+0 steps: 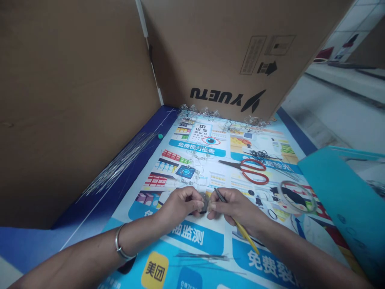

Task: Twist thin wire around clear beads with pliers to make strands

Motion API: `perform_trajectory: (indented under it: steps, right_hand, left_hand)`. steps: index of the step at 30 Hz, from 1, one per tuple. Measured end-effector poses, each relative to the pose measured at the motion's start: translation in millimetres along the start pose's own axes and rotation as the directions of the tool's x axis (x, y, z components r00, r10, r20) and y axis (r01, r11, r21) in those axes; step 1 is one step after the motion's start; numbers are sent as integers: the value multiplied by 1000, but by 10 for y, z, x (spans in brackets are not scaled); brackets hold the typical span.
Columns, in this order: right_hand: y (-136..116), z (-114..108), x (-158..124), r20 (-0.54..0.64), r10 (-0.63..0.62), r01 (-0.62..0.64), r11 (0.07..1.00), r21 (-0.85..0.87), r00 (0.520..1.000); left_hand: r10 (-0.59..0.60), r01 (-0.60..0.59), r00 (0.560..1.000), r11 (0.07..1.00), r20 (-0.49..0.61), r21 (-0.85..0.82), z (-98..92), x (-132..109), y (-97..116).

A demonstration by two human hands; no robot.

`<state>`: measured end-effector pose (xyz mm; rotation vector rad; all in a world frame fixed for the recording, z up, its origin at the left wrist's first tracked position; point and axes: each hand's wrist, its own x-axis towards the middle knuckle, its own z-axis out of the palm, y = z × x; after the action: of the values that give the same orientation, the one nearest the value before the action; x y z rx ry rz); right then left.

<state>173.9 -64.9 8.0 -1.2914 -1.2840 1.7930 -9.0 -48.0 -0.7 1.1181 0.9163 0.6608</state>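
My left hand (188,204) is closed in a pinch at a small dark grey piece (205,202), partly covered by the fingertips; its kind I cannot make out. Close beside it, my right hand (230,204) has its fingers pinched near the same piece. A slim tool with a dark metal tip and a yellow handle (245,235) lies gripped in that right hand, tip pointing up and away. Clear loops of thin strand with small beads (197,172) lie just beyond the fingers. Red-handled scissors (249,169) rest farther off, blades to the left.
Cardboard walls (210,52) stand at the left and back. Bundled thin wires (120,162) lie left; several dark wires (204,256) lie in front. Clear beaded pieces (200,111) line the back. A tape roll (297,196), black strands (259,155) and a teal box (339,200) are right.
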Motion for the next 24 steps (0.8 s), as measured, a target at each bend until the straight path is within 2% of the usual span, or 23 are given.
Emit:
perform_trajectory:
  steps: [24]
  right_hand:
    - [-67,-25,3,-5,54,-54,994,90,999]
  left_hand:
    - [50,-48,999,995,-16,91,5,22,-14]
